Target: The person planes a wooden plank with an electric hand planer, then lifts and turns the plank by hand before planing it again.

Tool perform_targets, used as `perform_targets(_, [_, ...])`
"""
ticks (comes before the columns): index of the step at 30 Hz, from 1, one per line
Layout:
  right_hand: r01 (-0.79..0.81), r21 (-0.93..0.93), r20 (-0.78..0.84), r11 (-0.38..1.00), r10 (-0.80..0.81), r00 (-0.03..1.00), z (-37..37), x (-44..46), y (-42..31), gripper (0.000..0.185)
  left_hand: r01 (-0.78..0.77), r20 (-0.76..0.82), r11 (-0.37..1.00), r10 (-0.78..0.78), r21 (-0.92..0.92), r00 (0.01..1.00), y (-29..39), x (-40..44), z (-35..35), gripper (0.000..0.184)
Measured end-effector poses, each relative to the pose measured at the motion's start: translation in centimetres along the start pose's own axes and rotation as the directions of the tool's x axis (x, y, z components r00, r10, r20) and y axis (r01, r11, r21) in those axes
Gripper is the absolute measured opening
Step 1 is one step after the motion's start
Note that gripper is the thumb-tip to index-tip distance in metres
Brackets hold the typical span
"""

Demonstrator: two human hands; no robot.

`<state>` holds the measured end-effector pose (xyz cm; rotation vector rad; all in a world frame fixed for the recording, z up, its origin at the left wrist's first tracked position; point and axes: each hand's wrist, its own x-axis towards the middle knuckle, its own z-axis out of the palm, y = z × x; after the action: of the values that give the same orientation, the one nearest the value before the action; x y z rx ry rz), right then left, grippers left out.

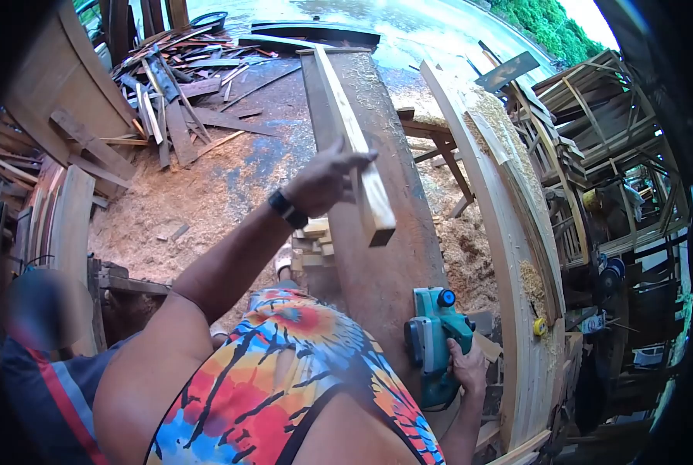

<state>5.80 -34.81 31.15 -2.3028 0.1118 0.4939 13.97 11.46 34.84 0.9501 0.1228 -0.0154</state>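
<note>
A long, pale squared wooden batten (366, 182) lies lengthwise over a brown plank bench (389, 256), its near end toward me. My left hand (327, 182), with a dark watch on the wrist, is closed around the batten from its left side, fingers reaching over the top. At the bench's near right edge, a teal electric hand planer (438, 345) stands with a black knob at its front. My right hand (469, 368) is wrapped around the planer's rear handle. The planer's underside is hidden from view.
Long boards (509, 256) run along the right, with a yellow tape measure (540, 326) on them. Scrap wood (183, 93) is heaped at the far left. Sawdust (160, 209) covers the ground. Another person in a dark shirt (52, 395) is close on my left.
</note>
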Motion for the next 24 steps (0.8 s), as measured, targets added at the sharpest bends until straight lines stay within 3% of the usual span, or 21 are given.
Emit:
perform_targets(3, [0.013, 0.002, 0.007, 1.000, -0.013, 1.000, 0.1, 0.2, 0.6, 0.039, 0.021, 0.222, 0.971, 0.034, -0.239, 0.974, 2.2, 1.6, -1.5, 0.055])
perform_targets(4, [0.026, 0.007, 0.017, 1.000, -0.026, 1.000, 0.0, 0.2, 0.4, 0.038, 0.014, 0.277, 0.942, 0.085, -0.336, 0.957, 2.7, 2.1, -1.8, 0.037])
perform_targets(6, [0.037, 0.001, 0.025, 0.999, -0.037, 0.999, -0.3, 0.1, 0.4, 0.037, -0.098, 0.325, 0.916, 0.237, -0.390, 0.916, 3.6, 2.4, -1.2, 0.035])
perform_targets(12, [0.037, 0.012, 0.065, 0.999, -0.037, 0.997, -0.4, 0.4, 0.6, 0.033, -0.240, 0.311, 0.912, 0.346, -0.333, 0.885, 5.7, 2.9, 0.3, 0.036])
perform_targets(24, [0.095, -0.010, 0.016, 0.995, -0.095, 0.995, -0.1, 1.2, 3.1, 0.030, -0.257, 0.277, 0.931, 0.327, -0.259, 0.904, 7.5, 2.8, 1.5, 0.037])
